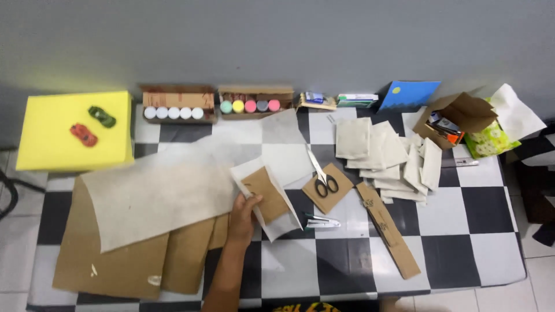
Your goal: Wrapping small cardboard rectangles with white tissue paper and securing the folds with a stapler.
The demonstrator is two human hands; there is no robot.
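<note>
Cardboard rectangle, brown, lies tilted on a piece of white fabric near the table's middle; the left hand rests at the lower-left edge of both, thumb on top of the cardboard w/ fingers partly under, pinching the cardboard and fabric together; the right hand is not in view.

To the left: 1 large sheet of white fabric spread over approx. 3 overlapping cardboard sheets (exact count is hard to tell, they cover each other).

To the right of the hand: 1 pair of scissors w/ black handles on a small cardboard square; 1 small stapler just below it; 1 long cardboard strip lying diagonally; a pile of folded white fabric pieces, too overlapped to count.

At the back, along the wall: 2 cardboard trays; one holds 5 white-capped bottles, the other 5 coloured-capped bottles; a blue card; an open brown box; a green tissue pack.

Far left: yellow foam block w/ 2 toy cars, 1 red and 1 green.

Table has black-white checker cover.
</note>
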